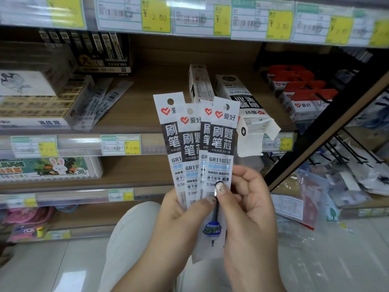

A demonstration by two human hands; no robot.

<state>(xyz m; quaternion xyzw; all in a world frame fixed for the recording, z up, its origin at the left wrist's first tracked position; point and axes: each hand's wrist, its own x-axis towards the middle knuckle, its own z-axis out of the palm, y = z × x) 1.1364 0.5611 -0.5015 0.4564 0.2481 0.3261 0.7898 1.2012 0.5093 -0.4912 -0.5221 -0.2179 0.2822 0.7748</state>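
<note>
Four pen refill packs (190, 144) stand up like a fan, just left of the open white box (250, 114) on the shelf (143, 102). The left hand (181, 224) grips their bottom ends, below the box. The right hand (248, 207) pinches the front pack (221, 144), the one nearest the box, thumb on top.

Both hands (214, 209) hold four fanned refill packets (202, 148) before shelves (134, 114).
</note>
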